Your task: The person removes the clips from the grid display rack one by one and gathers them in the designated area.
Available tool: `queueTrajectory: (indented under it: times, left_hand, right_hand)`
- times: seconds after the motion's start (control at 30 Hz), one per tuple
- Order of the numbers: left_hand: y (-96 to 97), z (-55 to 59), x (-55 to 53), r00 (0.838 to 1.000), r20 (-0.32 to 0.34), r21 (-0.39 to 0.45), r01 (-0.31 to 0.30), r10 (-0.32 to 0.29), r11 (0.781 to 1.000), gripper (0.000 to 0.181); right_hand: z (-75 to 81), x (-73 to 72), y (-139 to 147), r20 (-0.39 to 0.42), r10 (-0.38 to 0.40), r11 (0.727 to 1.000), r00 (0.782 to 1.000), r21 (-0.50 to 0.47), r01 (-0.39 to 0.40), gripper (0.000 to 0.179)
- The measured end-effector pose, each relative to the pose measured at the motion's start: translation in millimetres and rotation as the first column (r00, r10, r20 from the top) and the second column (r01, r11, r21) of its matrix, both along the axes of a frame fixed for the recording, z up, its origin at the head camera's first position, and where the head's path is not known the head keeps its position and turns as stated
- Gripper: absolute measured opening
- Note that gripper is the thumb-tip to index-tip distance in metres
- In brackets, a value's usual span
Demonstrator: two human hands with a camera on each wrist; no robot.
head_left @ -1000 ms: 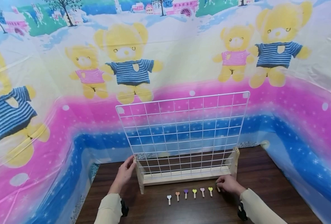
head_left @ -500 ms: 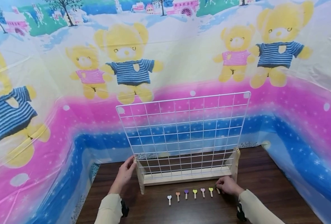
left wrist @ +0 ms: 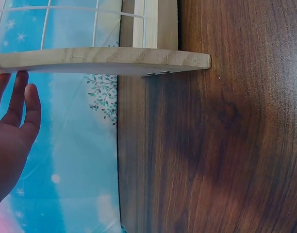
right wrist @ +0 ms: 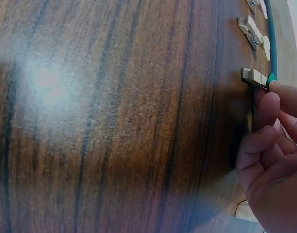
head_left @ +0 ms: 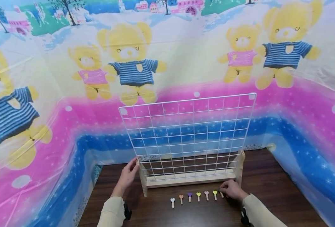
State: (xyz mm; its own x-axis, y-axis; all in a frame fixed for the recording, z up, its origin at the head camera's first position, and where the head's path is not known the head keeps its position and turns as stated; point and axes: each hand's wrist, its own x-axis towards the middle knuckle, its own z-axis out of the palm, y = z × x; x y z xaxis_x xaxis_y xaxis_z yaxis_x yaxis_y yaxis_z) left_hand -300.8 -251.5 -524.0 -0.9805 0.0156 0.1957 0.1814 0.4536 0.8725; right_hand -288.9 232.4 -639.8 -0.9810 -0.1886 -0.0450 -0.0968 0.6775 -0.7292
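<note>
My right hand (head_left: 232, 189) is low at the table, near the rack's right foot. Its thumb and fingertips pinch a small wooden clothespin (right wrist: 255, 77) with a green heart, mostly covered in the head view. The clothespin lies at the right end of a row of similar ones, beside one with a yellow heart (head_left: 215, 193). My left hand (head_left: 128, 175) touches the left wooden upright (left wrist: 139, 57) of the stand with extended fingertips (left wrist: 22, 76). Between the uprights stands a white wire grid (head_left: 193, 100), leaning back slightly, with a wooden crossbar (head_left: 190, 182) at its foot.
Along the row lie heart clothespins in white (head_left: 172, 202), orange (head_left: 181, 198), purple (head_left: 189, 196), yellow-green (head_left: 198, 195) and pink (head_left: 206, 194). They rest on a dark wood table (head_left: 156, 217). A bear-print curtain (head_left: 184, 63) hangs behind and around it.
My right hand has shifted the pinched clothespin slightly left, closer to the yellow one, and more of its wood shows. The left hand stays at the upright. The head view has moved slightly.
</note>
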Motion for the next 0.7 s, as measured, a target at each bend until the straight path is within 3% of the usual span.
queueTrajectory:
  times: [0.33,0.43,0.7]
  left_hand:
    - [3.5,2.9,-1.0,1.000,0.006,-0.010,-0.004,0.004,1.000,0.043]
    - [4.7,3.6,2.0,1.000,0.009,-0.047,-0.014,0.015,0.999,0.043]
    - [12.6,4.5,17.5,0.999,0.022,-0.055,-0.033,0.034,0.998,0.052]
  right_hand:
    - [1.0,3.1,3.5,-0.006,-0.022,0.999,1.000,-0.036,0.022,0.004]
    - [2.3,5.2,5.1,-0.015,-0.043,0.999,0.999,-0.025,0.043,0.007]
    - [29.2,23.5,13.4,-0.140,-0.019,0.995,0.990,0.091,0.032,0.014]
